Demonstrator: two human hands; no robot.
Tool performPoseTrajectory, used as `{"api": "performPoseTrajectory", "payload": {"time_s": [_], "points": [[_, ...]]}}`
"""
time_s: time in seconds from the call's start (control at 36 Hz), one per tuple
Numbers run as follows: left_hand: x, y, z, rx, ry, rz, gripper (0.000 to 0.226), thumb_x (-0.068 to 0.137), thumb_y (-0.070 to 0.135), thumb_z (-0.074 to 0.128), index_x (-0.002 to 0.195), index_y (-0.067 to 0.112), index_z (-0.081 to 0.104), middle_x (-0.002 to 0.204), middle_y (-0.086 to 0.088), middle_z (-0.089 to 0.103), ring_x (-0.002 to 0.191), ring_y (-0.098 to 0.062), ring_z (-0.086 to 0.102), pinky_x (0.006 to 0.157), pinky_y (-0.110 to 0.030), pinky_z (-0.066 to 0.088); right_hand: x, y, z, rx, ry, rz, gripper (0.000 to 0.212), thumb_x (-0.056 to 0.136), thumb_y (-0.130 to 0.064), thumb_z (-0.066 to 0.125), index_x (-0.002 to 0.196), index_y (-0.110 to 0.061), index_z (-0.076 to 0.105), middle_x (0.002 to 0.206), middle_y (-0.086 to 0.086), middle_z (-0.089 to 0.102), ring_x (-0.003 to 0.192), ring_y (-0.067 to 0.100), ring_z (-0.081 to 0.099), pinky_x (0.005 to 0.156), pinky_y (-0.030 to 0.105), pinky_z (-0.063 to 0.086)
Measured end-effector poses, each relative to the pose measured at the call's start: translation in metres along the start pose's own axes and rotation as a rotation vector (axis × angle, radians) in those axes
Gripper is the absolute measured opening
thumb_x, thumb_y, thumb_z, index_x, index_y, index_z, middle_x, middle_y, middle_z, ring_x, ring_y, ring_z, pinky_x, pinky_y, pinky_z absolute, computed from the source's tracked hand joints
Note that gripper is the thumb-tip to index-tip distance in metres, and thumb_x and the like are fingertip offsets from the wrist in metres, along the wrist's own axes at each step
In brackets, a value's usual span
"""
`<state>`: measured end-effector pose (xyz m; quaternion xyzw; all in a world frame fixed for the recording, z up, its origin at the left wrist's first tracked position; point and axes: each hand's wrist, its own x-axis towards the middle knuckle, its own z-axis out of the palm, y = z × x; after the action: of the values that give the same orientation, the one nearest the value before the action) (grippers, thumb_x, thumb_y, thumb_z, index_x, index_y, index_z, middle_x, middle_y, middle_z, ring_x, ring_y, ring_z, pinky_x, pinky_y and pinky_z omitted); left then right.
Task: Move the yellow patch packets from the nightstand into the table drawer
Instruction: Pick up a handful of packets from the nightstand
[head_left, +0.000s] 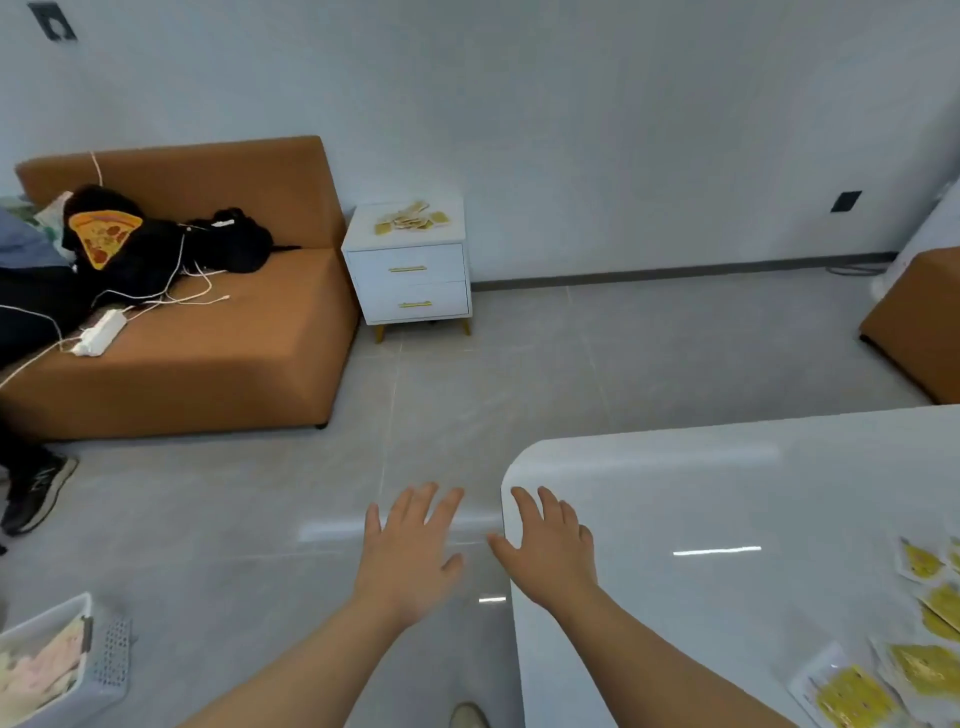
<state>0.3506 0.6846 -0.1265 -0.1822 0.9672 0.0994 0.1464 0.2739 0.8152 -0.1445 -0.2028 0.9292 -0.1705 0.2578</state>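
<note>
A pile of yellow patch packets (412, 217) lies on top of the white two-drawer nightstand (410, 280) against the far wall, beside the sofa. Several more yellow packets (919, 639) lie on the glossy white table (727, 519) at the lower right. My left hand (413, 553) hovers over the floor with fingers spread, holding nothing. My right hand (550, 548) is spread flat over the table's rounded left corner, also holding nothing. Both hands are far from the nightstand. No table drawer shows.
An orange sofa (208, 332) at left carries black clothing, white cables and a power strip (98, 332). A second orange seat (919, 322) stands at right. A white basket (57, 660) sits at lower left. Someone's shoe (36, 493) rests by the sofa. Grey floor lies between me and the nightstand.
</note>
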Motion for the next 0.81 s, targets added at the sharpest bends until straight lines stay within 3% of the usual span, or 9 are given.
{"api": "performPoseTrajectory", "payload": {"time_s": [0.36, 0.53, 0.81], "points": [[0.232, -0.106, -0.096, -0.099, 0.047, 0.033, 0.068, 0.093, 0.039, 0.043, 0.148, 0.034, 0.003, 0.157, 0.002, 0.006, 0.145, -0.017, 0.007, 0.116, -0.039, 0.012, 0.219, -0.113, -0.067, -0.029, 0.032, 0.023, 0.064, 0.093, -0.050, 0.036, 0.148, -0.028, 0.012, 0.157, 0.001, 0.010, 0.142, 0.025, 0.014, 0.113, 0.039, 0.017], [0.366, -0.176, -0.132, -0.194, 0.114, 0.020, 0.070, 0.090, 0.036, 0.049, 0.148, 0.029, 0.010, 0.154, 0.001, 0.019, 0.142, -0.017, 0.018, 0.113, -0.037, 0.024, 0.348, -0.173, -0.089, -0.052, 0.003, 0.070, 0.064, 0.093, -0.048, 0.037, 0.149, -0.030, 0.011, 0.158, 0.003, 0.009, 0.144, 0.026, 0.010, 0.113, 0.040, 0.015], [0.559, -0.258, -0.231, -0.127, 0.070, 0.049, 0.067, 0.090, 0.033, 0.047, 0.148, 0.026, 0.014, 0.150, 0.004, 0.025, 0.138, -0.016, 0.025, 0.109, -0.034, 0.028, 0.536, -0.272, -0.155, -0.046, -0.020, 0.078, 0.062, 0.094, -0.046, 0.039, 0.148, -0.027, 0.016, 0.156, 0.002, 0.016, 0.142, 0.024, 0.016, 0.112, 0.038, 0.018]]}}
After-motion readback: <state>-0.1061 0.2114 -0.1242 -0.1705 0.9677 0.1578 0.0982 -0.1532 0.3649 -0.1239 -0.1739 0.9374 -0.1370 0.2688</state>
